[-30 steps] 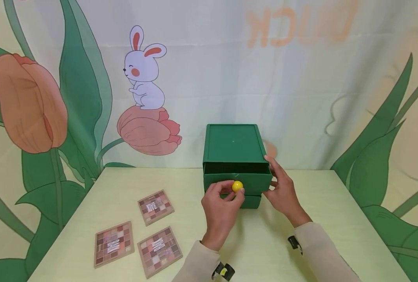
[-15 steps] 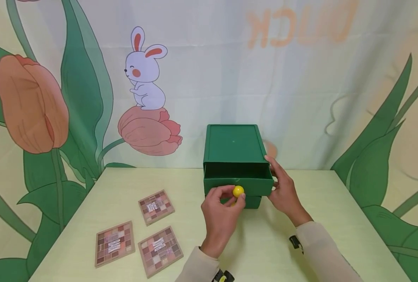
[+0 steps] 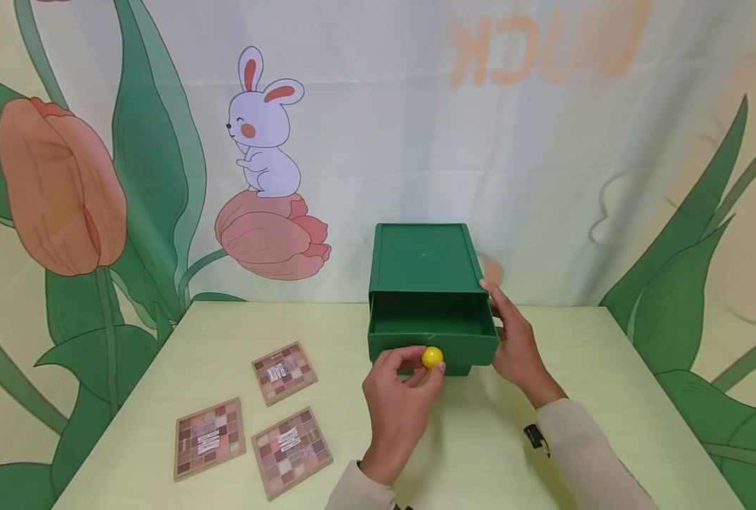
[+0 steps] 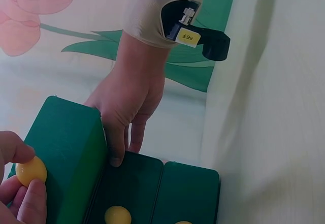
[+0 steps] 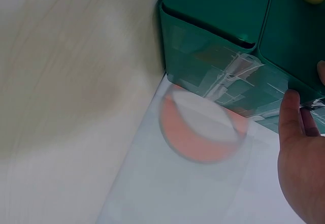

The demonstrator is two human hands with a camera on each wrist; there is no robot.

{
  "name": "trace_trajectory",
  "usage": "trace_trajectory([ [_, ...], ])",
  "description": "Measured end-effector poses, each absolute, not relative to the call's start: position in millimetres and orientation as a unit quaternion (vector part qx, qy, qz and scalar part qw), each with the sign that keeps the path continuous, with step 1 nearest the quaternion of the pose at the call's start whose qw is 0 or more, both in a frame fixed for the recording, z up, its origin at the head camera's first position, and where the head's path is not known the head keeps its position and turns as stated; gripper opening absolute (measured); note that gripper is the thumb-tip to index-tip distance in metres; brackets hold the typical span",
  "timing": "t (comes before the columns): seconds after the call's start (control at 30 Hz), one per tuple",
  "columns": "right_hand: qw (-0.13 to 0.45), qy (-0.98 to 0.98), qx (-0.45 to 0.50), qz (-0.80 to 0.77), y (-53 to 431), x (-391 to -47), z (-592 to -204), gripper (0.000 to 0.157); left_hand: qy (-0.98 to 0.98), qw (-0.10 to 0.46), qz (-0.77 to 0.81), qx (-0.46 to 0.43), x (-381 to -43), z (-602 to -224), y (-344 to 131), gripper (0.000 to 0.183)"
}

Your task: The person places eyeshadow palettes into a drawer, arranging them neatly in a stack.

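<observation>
On surface (image 3: 480,440), by head view: green cabinet (image 3: 425,256), top drawer (image 3: 463,348) partly out. Left hand (image 3: 398,407) pinches yellow knob (image 3: 432,357); right hand (image 3: 521,348), fingers fairly straight, rests along cabinet's side.

Left wrist view: middle knob (image 4: 118,215) free, right thumb near it on cabinet's front.

Right wrist view: fingers against taped side. Drawer likely light, stiff; smooth knob may slip, so pinch fully while bracing cabinet.

The backdrop (image 3: 378,142) bore mirrored orange lettering (image 3: 518,49), "DUCK". Print on the palettes (image 3: 283,373) and yellow label (image 4: 188,37) was not clearly legible.
</observation>
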State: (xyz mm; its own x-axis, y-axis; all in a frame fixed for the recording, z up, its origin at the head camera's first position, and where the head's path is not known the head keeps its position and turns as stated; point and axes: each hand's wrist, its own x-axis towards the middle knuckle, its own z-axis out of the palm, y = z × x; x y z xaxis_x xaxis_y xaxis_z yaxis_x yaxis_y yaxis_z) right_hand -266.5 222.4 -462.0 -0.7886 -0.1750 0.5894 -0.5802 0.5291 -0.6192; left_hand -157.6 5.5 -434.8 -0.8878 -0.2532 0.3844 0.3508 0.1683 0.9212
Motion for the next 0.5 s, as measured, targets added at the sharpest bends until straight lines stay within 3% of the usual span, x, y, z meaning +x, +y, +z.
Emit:
trace_trajectory([
  [0.5, 0.239, -0.841, 0.242, 0.421, 223.0, -265.5, -461.5, 0.104, -0.726, 0.229, -0.647, -0.046, -136.5, -436.6, 2.4, 0.021],
])
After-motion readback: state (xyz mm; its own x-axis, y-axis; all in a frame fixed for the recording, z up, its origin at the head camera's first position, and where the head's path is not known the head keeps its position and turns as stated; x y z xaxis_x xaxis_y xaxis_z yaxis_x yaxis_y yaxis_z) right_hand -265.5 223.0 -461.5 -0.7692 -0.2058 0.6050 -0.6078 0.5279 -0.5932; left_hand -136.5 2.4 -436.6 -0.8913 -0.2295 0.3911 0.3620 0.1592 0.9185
